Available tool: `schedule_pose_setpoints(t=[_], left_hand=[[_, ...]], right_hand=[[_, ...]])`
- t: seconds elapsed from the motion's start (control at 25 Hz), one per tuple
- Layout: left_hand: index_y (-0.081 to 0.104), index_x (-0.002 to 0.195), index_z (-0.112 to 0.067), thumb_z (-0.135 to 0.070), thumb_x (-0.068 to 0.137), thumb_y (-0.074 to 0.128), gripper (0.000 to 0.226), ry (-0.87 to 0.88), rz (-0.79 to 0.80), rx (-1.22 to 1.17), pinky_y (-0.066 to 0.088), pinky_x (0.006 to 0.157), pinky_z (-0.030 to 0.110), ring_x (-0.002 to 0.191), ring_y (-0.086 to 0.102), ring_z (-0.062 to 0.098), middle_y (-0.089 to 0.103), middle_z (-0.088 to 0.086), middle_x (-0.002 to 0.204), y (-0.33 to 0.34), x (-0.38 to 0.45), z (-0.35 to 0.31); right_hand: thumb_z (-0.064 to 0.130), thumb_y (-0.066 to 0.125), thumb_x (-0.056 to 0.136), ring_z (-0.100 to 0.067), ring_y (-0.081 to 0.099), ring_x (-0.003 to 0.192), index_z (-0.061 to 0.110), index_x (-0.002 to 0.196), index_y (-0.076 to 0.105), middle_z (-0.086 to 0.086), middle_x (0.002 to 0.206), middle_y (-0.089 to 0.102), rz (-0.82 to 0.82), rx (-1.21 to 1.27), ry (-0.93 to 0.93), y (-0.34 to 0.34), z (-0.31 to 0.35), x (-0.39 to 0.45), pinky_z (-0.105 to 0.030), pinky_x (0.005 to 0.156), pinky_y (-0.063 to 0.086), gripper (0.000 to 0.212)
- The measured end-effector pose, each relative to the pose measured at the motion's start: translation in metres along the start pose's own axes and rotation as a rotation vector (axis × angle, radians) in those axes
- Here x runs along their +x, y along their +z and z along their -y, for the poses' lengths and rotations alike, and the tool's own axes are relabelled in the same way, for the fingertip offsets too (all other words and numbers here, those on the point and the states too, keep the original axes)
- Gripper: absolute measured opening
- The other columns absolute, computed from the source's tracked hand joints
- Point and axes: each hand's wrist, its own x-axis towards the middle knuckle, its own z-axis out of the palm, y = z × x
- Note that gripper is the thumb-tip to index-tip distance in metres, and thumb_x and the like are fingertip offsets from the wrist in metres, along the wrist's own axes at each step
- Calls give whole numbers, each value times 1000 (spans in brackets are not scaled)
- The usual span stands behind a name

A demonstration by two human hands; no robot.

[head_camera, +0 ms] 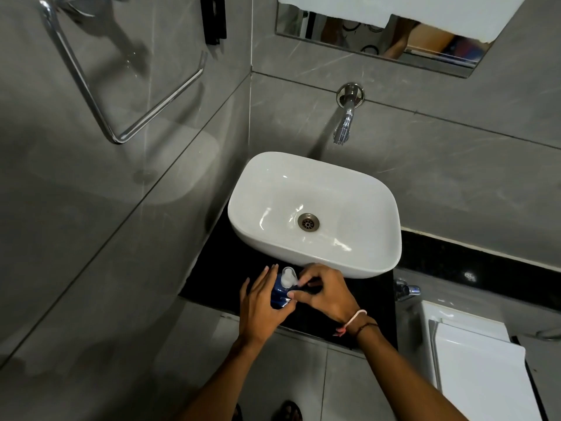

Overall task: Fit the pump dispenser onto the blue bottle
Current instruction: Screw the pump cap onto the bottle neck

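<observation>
The blue bottle (278,291) stands on the black counter (212,268) just in front of the white basin. A white pump dispenser (287,276) sits on top of the bottle. My left hand (258,305) wraps the bottle's left side, fingers pointing up toward the basin. My right hand (323,291) comes in from the right, its thumb and fingertips pinching at the base of the pump. Most of the bottle's body is hidden between the two hands.
A white basin (314,183) fills the counter behind the bottle, with a chrome tap (346,117) on the wall above it. A towel ring (121,86) hangs on the left wall. A white toilet tank (476,360) stands at the right.
</observation>
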Motion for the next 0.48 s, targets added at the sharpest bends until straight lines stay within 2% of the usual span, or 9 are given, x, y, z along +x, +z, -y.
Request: schedule_pose_setpoints(t=[0.12,0.2,0.28,0.36,0.4,0.48], left_hand=[[54,138,-12,-42,68,84,81,2,13,-10,40,109,56,135,49,20,62,5,138,0,0,2],[54,138,-15,-46,70,82,80,2,33,-11,39,110,55,137,47,19,60,4,140,-1,0,3],[58,133,-14,-46,68,82,76,5,26,-6,42,107,57,135,49,18,63,5,137,-2,1,4],[60,131,-12,-43,66,84,76,2,16,-3,44,103,59,133,52,20,66,7,133,-2,1,3],[59,132,-12,-43,66,84,77,1,17,-3,44,104,59,133,52,20,66,7,133,-2,1,3],[55,137,-13,-45,67,83,81,1,27,-8,40,109,57,135,49,19,63,5,136,-3,0,2]], right_hand=[[20,87,77,-12,66,108,16,120,71,0,120,70,47,27,-28,5,4,1,-22,93,54,45],[19,86,78,-13,69,102,11,107,74,-3,111,74,2,27,-29,10,6,5,-25,90,55,33],[26,91,71,-12,69,92,12,97,72,-1,99,74,-70,14,-17,9,7,8,-21,83,56,35],[26,92,69,-11,66,99,16,113,70,0,109,70,-11,-2,-57,8,8,8,-20,89,55,51],[23,91,70,-12,65,104,15,117,70,-1,114,69,31,-16,-81,8,7,8,-23,93,55,52],[20,90,72,-13,68,101,10,97,73,-4,108,72,13,-33,-73,9,5,9,-31,92,58,33]])
